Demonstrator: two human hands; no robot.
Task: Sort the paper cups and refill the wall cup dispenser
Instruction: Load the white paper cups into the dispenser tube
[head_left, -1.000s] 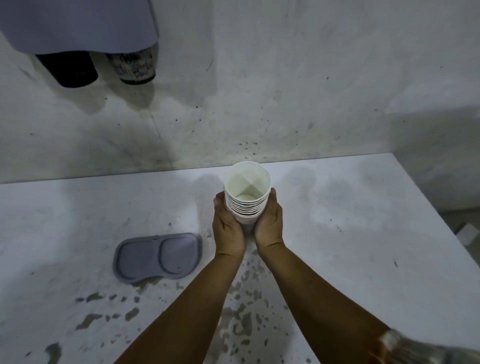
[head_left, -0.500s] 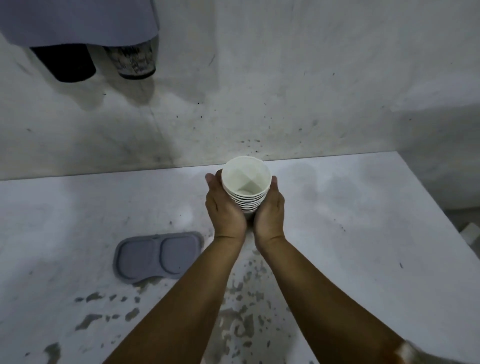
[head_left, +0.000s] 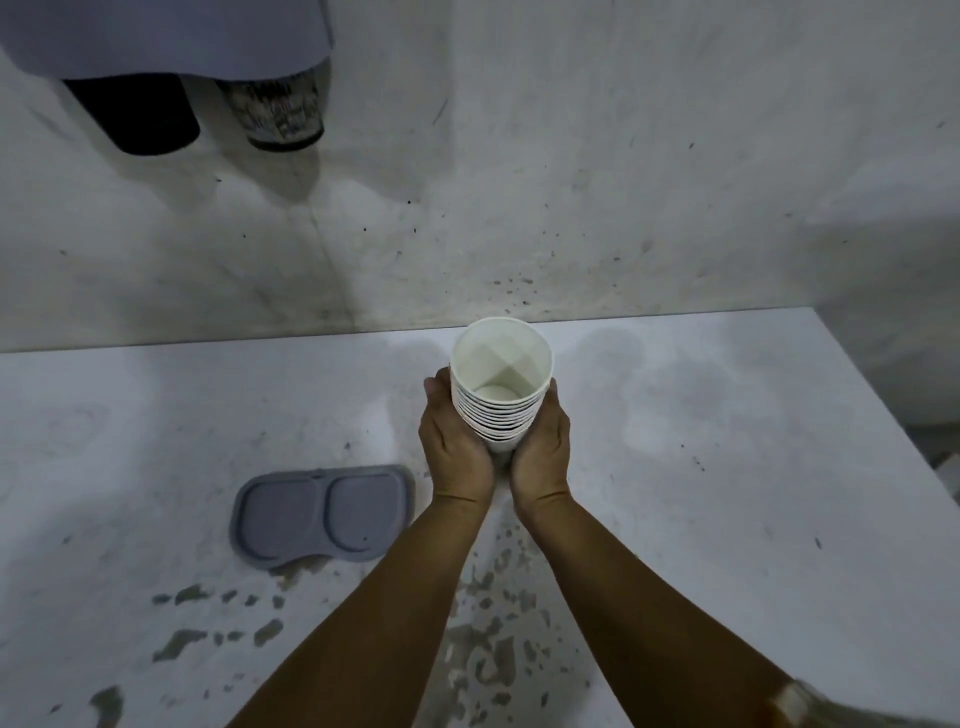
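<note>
White, stained table (head_left: 727, 467) under both hands (head_left: 457, 447) (head_left: 540, 452), whose grip clasps perhaps ten nested cups (head_left: 498, 384).

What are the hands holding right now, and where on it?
A nested stack of white paper cups, upright. The left hand and right hand cup its lower part from opposite sides.

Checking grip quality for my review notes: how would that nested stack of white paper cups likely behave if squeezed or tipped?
The cup stack is probably light, and its thin paper walls would dent under pressure. Both the left hand and right hand cup its base, likely because nested cups can slide apart.
</note>
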